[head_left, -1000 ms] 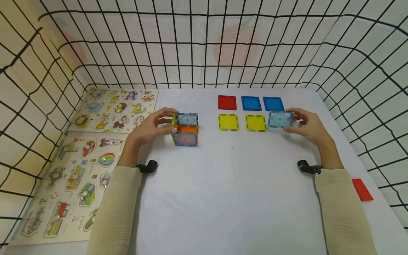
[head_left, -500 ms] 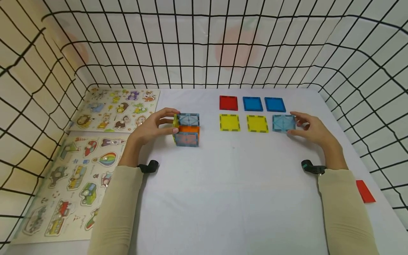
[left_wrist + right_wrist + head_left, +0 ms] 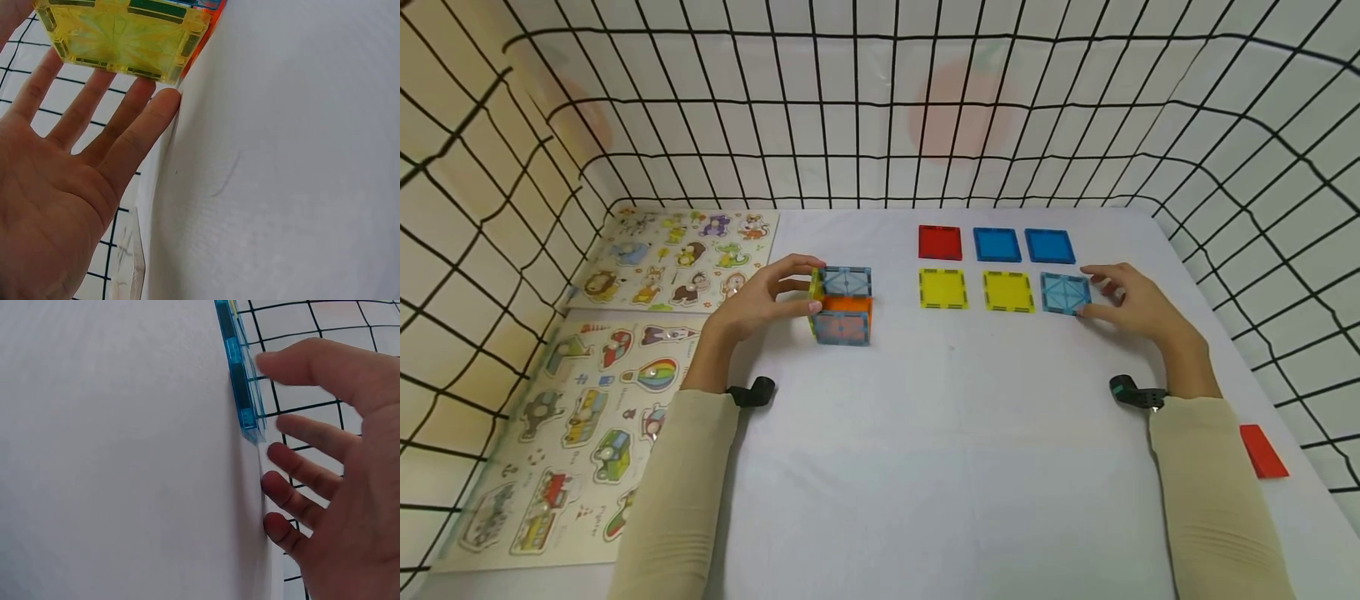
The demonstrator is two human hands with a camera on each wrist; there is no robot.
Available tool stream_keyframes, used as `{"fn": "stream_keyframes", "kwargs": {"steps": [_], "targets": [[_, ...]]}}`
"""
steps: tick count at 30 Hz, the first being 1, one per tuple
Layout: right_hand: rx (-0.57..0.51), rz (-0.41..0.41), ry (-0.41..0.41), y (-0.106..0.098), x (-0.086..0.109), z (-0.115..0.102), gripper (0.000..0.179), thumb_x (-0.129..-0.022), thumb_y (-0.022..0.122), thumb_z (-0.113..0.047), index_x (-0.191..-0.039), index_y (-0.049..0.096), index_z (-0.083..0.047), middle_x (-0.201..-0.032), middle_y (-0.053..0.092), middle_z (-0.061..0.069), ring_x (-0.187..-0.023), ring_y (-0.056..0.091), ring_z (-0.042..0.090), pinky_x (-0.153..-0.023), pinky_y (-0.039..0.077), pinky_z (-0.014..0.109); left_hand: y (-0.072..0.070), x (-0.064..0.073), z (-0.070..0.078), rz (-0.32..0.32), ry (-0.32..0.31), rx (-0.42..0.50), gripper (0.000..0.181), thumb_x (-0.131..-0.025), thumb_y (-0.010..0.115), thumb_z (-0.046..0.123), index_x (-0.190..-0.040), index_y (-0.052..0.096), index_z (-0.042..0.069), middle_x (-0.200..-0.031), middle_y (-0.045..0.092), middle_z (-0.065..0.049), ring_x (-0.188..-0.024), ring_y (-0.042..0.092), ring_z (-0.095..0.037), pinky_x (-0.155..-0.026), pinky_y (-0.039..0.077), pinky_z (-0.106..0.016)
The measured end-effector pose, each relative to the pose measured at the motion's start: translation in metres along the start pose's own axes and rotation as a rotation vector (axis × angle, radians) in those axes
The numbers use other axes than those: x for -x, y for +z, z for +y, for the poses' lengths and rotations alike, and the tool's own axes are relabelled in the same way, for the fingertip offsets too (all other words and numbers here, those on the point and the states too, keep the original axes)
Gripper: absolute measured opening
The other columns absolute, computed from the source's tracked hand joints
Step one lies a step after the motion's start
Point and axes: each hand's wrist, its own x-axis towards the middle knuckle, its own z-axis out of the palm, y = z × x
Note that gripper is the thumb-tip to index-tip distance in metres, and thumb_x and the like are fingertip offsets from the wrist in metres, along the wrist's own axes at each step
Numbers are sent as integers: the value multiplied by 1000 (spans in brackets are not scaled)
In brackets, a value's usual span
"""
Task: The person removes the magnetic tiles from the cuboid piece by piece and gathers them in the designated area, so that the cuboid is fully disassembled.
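Observation:
In the head view, my left hand [image 3: 763, 298] holds the left side of a small open-topped box of magnetic tiles [image 3: 842, 327], thumb at the front corner, index finger at the back. The box has clear blue, orange and yellow walls. Its yellow magnetic tile [image 3: 122, 34] fills the top of the left wrist view, with fingertips along its edge. A light blue magnetic tile [image 3: 1065, 294] lies flat at the right end of the near row. Beside it is my right hand [image 3: 1138, 304], fingers loose and spread, thumb tip near the tile's near right corner.
Two yellow tiles [image 3: 943, 289] continue the near row leftward. Behind them lie a red tile [image 3: 940, 242] and two blue tiles [image 3: 997, 245]. Picture puzzle boards [image 3: 587, 433] cover the left side. A red piece [image 3: 1264, 451] lies by the right sleeve. Black wire mesh [image 3: 880, 100] surrounds the table.
The right hand has moved slightly right and lowered the light blue tile from a tilted hold to flat on the table, then loosened its fingers. The left hand stays at the box.

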Motion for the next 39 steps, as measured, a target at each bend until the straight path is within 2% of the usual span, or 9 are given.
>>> {"fn": "stream_keyframes", "kwargs": {"steps": [5,7,12,17,22,28,30,33,39], "targets": [[-86,95,-4,-3,3,-18,70,-96,71,-44,-154,46,-14,-146,50,19,-123,49,37,-92,42,38,1,1,0,-8,11,-16,53,-95,74,19,-144,56,17,-154,50,1,-142,46,-35,-122,25,-65],[-125,117,-31,-3,3,-32,68,-97,70,-43,-153,47,-14,-146,52,18,-124,51,35,-92,42,30,1,0,0,-10,14,-24,53,-95,73,17,-145,56,13,-155,49,-1,-143,46,-37,-122,23,-65],[-187,139,-119,1,-3,-73,58,-98,71,-37,-148,53,-14,-140,60,15,-121,57,29,-95,44,16,2,-3,1,-5,12,-31,53,-96,73,19,-145,55,15,-155,49,0,-142,46,-36,-122,24,-65],[-260,117,-184,16,-14,-114,50,-99,70,-35,-143,58,-14,-134,65,13,-118,60,21,-100,50,21,3,-3,0,-3,35,-23,51,-96,74,23,-144,57,21,-154,50,4,-141,47,-34,-121,27,-63],[-348,60,-262,40,-22,-143,44,-98,71,-30,-138,62,-13,-131,66,12,-115,63,20,-100,53,20,2,-1,-1,-6,27,-16,51,-94,76,26,-141,58,24,-151,52,8,-140,48,-32,-120,30,-63],[-431,9,-322,62,-26,-178,43,-96,74,-27,-137,63,-15,-132,67,13,-117,65,24,-106,54,45,1,-2,-2,-11,31,-5,52,-94,76,29,-142,58,23,-150,53,8,-139,48,-31,-119,29,-64],[-442,-7,-344,67,-26,-189,44,-96,74,-24,-137,63,-14,-131,67,14,-118,65,26,-105,54,50,1,-2,-2,-14,36,-2,52,-94,76,29,-142,58,22,-149,53,8,-140,48,-30,-120,29,-64],[-456,-33,-369,72,-27,-205,46,-94,76,-21,-138,63,-15,-130,67,14,-117,66,26,-104,54,51,1,-3,-2,-16,41,1,51,-94,76,29,-141,58,22,-149,53,8,-140,47,-29,-120,28,-63],[-475,-90,-407,84,-29,-229,46,-93,78,-26,-137,64,-18,-130,67,15,-114,67,23,-103,55,48,2,-3,-3,-23,47,24,49,-95,75,24,-140,57,19,-149,52,3,-144,43,-32,-121,27,-64]]}}
